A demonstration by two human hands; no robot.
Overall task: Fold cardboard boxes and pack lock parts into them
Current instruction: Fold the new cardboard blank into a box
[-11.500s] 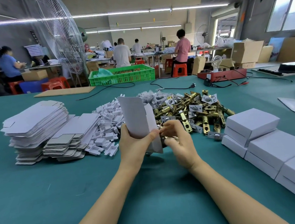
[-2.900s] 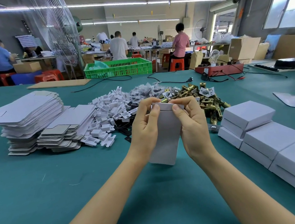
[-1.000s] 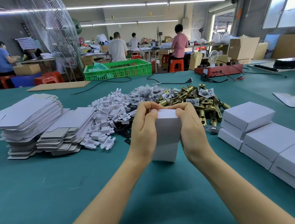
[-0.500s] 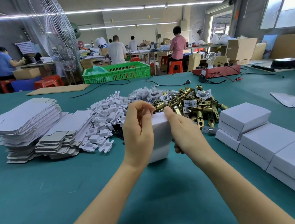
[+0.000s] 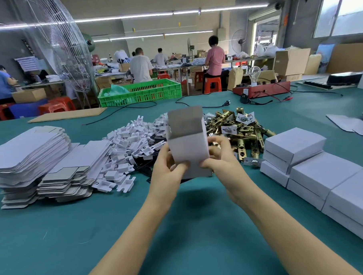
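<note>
Both hands are working at the centre of the view, above the green counter [image 5: 180, 231]. The left hand [image 5: 167, 169] is holding the lower left side of a white box [image 5: 187, 149], thumb pressing on the front face; the right hand [image 5: 221, 156] is gripping the lower right side, its fingers curling round the edge. Each grip is closed on the box, not wide. The box is standing upright between the hands, its top flap [image 5: 185, 121] raised and the mouth open; whether anything is already inside cannot be told.

At 3 o'clock from the hands, closed boxes [image 5: 323, 172] are lying in a stacked row running toward the near right edge. Judged from this, a good number of units are finished. At 9 o'clock, two piles of flat box blanks [image 5: 29, 152] are waiting, tall on the far left and lower beside it, so much folding appears to be left.

Just beyond the box, at 11 o'clock, a heap of white plastic inserts [image 5: 129, 143] is lying loose. At 1 o'clock, a heap of brass latches [image 5: 236, 126] with small bagged pieces among them is waiting to be packed.

Judgement: the box in hand is formed but not yet shut; closing its top remains, and the parts and blanks suggest the job is only partly through.
</note>
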